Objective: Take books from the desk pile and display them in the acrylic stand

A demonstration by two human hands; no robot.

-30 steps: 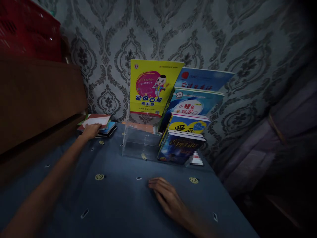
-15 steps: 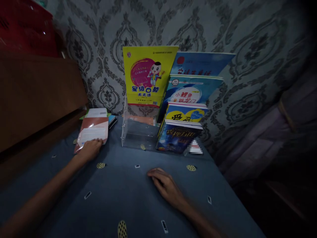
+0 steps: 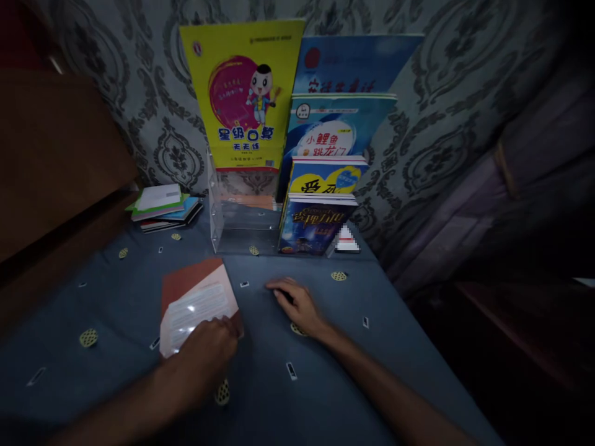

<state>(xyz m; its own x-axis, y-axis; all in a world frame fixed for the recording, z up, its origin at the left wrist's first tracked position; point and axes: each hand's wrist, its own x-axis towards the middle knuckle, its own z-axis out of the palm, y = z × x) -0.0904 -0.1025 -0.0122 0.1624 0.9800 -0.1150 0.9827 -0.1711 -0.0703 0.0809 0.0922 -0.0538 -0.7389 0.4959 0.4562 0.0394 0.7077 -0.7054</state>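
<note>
My left hand is closed on the near edge of a thin red and white booklet, holding it just above the blue cloth in front of me. My right hand rests on the cloth to the right of the booklet, fingers loosely curled, holding nothing. Behind them a clear acrylic book stand carries a yellow workbook and a stepped row of blue and yellow books. A small stack of booklets lies at the back left.
The table has a blue cloth with small printed spots. A brown wooden panel rises along the left side. Patterned grey wallpaper stands behind the books. To the right, beyond the table's edge, it is dark.
My left hand lifted the red and white booklet off the back-left stack and drew it towards me to the table's middle. My right hand has stayed on the cloth.
</note>
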